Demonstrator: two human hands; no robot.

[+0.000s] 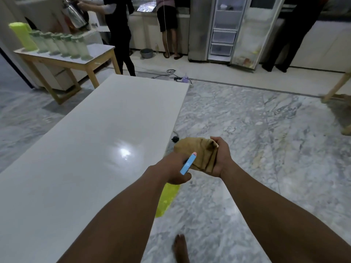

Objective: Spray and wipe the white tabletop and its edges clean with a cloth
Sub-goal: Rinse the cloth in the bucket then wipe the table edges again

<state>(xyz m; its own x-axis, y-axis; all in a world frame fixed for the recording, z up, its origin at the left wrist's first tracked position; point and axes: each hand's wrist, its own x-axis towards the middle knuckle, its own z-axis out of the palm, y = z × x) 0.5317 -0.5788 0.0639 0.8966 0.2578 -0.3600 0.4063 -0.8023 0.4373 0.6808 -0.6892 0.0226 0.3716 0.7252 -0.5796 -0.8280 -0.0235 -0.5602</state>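
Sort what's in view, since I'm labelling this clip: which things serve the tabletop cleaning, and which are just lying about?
For the job: white tabletop; brown cloth, gripped by the right hand; blue sprayer, held in the left hand.
Lying about: green-lidded jars; open fridge; floor cables; grey basin.

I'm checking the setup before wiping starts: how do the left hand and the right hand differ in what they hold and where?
The left hand grips a slim blue tube with a pink tip; the right hand grips a bunched tan cloth. The left hand hangs by the white tabletop edge; the right hand is farther out over the marble floor. Both are curled round something and off the tabletop.
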